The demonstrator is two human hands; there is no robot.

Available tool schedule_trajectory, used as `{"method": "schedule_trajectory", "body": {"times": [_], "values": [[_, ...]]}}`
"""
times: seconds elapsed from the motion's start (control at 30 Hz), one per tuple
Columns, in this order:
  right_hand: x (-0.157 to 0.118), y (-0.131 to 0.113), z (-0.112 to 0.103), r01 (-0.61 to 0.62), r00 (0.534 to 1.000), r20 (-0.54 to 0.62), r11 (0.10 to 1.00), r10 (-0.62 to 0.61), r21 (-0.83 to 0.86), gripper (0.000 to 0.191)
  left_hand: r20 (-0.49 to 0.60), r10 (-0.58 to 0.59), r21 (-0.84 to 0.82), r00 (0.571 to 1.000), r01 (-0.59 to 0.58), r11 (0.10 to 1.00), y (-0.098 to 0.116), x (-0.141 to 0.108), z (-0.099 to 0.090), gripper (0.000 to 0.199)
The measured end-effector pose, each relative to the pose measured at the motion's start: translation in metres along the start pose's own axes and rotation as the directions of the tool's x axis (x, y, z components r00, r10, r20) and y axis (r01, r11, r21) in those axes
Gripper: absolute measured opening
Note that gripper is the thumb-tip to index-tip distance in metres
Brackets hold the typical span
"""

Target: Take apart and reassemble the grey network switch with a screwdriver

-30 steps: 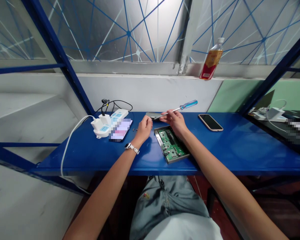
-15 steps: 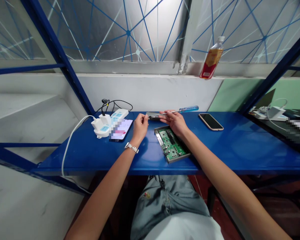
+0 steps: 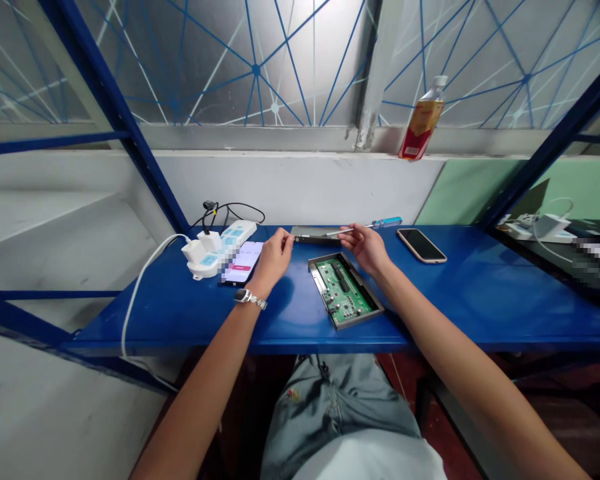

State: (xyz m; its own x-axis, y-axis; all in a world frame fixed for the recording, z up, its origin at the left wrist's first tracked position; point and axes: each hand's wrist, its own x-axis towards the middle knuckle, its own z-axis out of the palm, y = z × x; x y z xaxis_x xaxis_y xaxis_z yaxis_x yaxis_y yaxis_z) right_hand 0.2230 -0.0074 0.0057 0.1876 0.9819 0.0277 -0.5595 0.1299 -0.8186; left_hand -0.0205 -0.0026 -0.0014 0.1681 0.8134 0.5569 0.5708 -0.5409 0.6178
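Observation:
My right hand (image 3: 366, 247) is closed around the shaft of a screwdriver (image 3: 387, 222). The blue handle points right and back, and the metal tip points left over a flat grey metal cover (image 3: 314, 231) with a dark front edge. At the left end of that cover is my left hand (image 3: 276, 253), fingers pinched together; anything between them is too small to make out. In front of both hands a green circuit board (image 3: 347, 288) sits in a shallow metal tray (image 3: 323, 293) on the blue table.
A white power strip (image 3: 240, 231) with plugs and cables stands at the left, beside a lit phone (image 3: 240, 270). Another phone (image 3: 422, 245), screen dark, lies at the right. A drink bottle (image 3: 422, 123) stands on the window ledge. Blue metal posts (image 3: 125, 127) frame the table.
My right hand has moved right and slightly down with the screwdriver, so its tip has left my left fingers. My left hand has shifted slightly left. More of the metal cover and circuit board shows.

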Motion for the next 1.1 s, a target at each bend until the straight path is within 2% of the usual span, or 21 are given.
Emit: {"method": "schedule_trajectory", "body": {"times": [0.07, 0.13, 0.23, 0.33, 0.43, 0.63, 0.8, 0.93, 1.03, 1.1], "values": [[-0.001, -0.005, -0.013, 0.022, 0.999, -0.024, 0.999, -0.023, -0.042, 0.015, 0.136, 0.094, 0.161, 0.986, -0.115, 0.980, -0.002, 0.002, -0.015, 0.017], [-0.003, -0.009, -0.026, 0.051, 0.998, -0.028, 0.995, -0.054, -0.089, 0.010, 0.247, 0.106, 0.277, 0.963, -0.175, 0.945, -0.007, 0.005, -0.028, 0.014], [-0.005, -0.012, -0.040, 0.068, 0.997, -0.031, 0.990, -0.072, -0.126, 0.008, 0.384, 0.030, 0.376, 0.923, -0.186, 0.908, -0.018, 0.015, -0.041, 0.012], [-0.007, -0.013, -0.043, 0.058, 0.997, -0.045, 0.989, -0.065, -0.134, 0.008, 0.458, -0.038, 0.426, 0.888, -0.182, 0.886, -0.028, 0.026, -0.046, 0.013], [-0.008, -0.011, -0.040, 0.044, 0.998, -0.047, 0.990, -0.051, -0.137, 0.008, 0.475, -0.065, 0.409, 0.878, -0.155, 0.899, -0.035, 0.030, -0.045, 0.016], [-0.010, -0.009, -0.037, 0.029, 0.999, -0.040, 0.988, -0.036, -0.151, 0.008, 0.460, 0.006, 0.346, 0.888, -0.185, 0.920, -0.039, 0.022, -0.043, 0.022], [-0.011, -0.010, -0.037, 0.017, 0.998, -0.053, 0.988, -0.026, -0.155, 0.008, 0.441, 0.016, 0.377, 0.897, -0.202, 0.904, -0.038, 0.024, -0.055, 0.021], [-0.012, -0.008, -0.036, 0.020, 0.998, -0.052, 0.987, -0.029, -0.159, 0.009, 0.430, -0.076, 0.434, 0.900, -0.131, 0.891, -0.050, 0.035, -0.062, 0.020], [-0.013, -0.007, -0.034, 0.026, 0.999, -0.043, 0.986, -0.033, -0.164, 0.008, 0.471, -0.182, 0.483, 0.863, -0.080, 0.872, -0.059, 0.042, -0.059, 0.021], [-0.014, -0.007, -0.034, 0.030, 0.998, -0.044, 0.985, -0.038, -0.167, 0.007, 0.500, -0.205, 0.511, 0.842, -0.096, 0.854, -0.057, 0.042, -0.055, 0.020]]}}
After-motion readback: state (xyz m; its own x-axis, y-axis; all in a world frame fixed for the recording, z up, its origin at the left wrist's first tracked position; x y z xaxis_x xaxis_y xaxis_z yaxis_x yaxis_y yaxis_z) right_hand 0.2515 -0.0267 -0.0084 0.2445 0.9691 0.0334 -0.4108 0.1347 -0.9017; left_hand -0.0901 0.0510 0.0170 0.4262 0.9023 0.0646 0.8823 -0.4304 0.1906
